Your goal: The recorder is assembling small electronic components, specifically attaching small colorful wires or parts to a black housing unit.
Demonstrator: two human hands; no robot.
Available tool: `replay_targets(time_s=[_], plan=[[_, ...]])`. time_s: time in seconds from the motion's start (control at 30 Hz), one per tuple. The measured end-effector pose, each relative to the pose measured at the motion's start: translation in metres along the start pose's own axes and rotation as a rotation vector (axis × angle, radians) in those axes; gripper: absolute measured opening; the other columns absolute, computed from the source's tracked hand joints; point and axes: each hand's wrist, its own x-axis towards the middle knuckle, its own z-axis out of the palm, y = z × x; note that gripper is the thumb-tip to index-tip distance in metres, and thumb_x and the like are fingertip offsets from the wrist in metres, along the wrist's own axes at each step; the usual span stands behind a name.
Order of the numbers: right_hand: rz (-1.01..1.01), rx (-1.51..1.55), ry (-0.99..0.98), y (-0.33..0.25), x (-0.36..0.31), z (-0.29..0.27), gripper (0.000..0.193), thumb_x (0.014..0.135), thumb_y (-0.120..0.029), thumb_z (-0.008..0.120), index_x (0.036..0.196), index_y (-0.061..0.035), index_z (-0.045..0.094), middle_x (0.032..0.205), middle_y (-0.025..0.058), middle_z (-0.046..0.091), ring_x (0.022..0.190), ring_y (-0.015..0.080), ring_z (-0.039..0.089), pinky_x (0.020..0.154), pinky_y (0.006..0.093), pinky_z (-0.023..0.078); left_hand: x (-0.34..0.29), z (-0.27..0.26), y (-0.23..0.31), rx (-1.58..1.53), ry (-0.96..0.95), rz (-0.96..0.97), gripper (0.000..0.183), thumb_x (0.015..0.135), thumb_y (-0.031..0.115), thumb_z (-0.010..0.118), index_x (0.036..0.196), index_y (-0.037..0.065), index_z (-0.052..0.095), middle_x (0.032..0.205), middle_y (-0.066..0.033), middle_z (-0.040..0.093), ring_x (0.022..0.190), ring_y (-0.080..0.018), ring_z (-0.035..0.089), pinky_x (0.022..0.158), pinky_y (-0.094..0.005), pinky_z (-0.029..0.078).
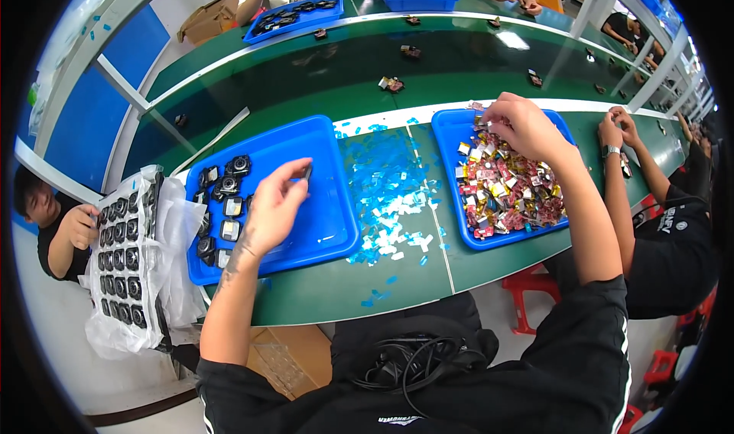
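Note:
My left hand (277, 208) hovers over the right part of a blue tray (325, 231), fingers curled, with a small dark piece (308, 171) showing at the fingertips. Black camera-like modules (228, 185) with round lenses or pale faces sit along that tray's left side. My right hand (526, 127) is closed above the far side of a second blue tray (453, 228), its fingertips pinched together. What they hold, if anything, I cannot make out. Below it lies a heap of small red circuit boards (501, 186) with silver and yellow parts.
Blue and white film bits (390, 205) litter the green table (329, 300) between the trays. Beyond a white rail, a green conveyor belt (306, 71) carries scattered small assemblies (391, 85). At left, a person touches a stacked tray of black modules (118, 258). Co-workers sit opposite and at right.

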Motion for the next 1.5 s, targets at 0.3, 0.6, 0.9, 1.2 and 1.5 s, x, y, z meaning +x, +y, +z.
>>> replay_targets(time_s=[0.3,0.6,0.9,1.2,1.5], plan=[[-0.067,-0.078,0.068,0.013,-0.006,0.023,0.008,0.078,-0.008,0.066,0.079,-0.0008,0.062,0.076,0.0157,0.062,0.079,0.0346,0.061,0.071,0.0422,0.048,0.018,0.038,0.047,-1.782,-0.306,-0.340,0.030,0.092,0.003,0.050,0.120,-0.005,0.051,0.117,-0.0212,0.060,0.096,-0.0264,0.064,0.091,-0.0358,0.053],[0.119,0.186,0.187,0.003,-0.010,0.011,0.008,0.086,-0.007,0.061,0.087,0.0014,0.059,0.079,0.0137,0.063,0.079,0.0311,0.063,0.073,0.0371,0.049,0.009,0.047,0.037,-1.552,-0.139,-0.337,0.018,0.092,0.000,0.054,0.110,0.003,0.051,0.113,-0.0211,0.061,0.097,-0.0281,0.067,0.089,-0.0388,0.055],[-0.124,-0.129,-0.041,0.005,-0.007,0.016,0.017,0.079,-0.010,0.070,0.092,-0.0008,0.065,0.092,0.0148,0.063,0.091,0.0332,0.061,0.081,0.0411,0.049,0.006,0.048,0.033,-1.465,-0.168,-0.347,0.015,0.095,0.009,0.057,0.106,0.003,0.051,0.100,-0.0175,0.066,0.082,-0.0243,0.070,0.073,-0.0308,0.059],[0.012,0.054,-0.223,-0.001,0.007,0.009,0.039,0.078,-0.001,0.069,0.115,-0.0040,0.058,0.080,0.0073,0.059,0.076,0.0204,0.059,0.074,0.0322,0.048,0.003,0.052,0.037,-1.415,-0.202,-0.305,0.023,0.094,0.007,0.057,0.116,0.002,0.049,0.103,-0.0187,0.065,0.081,-0.0233,0.070,0.071,-0.0300,0.059],[0.058,0.320,0.073,0.003,0.004,-0.005,0.044,0.084,0.003,0.061,0.127,-0.0047,0.053,0.078,0.0014,0.053,0.075,0.0121,0.054,0.073,0.0291,0.048,-0.003,0.054,0.043,-1.295,-0.174,-0.178,0.039,0.093,0.005,0.056,0.131,0.004,0.046,0.111,-0.0145,0.061,0.095,-0.0198,0.065,0.077,-0.0297,0.056]])
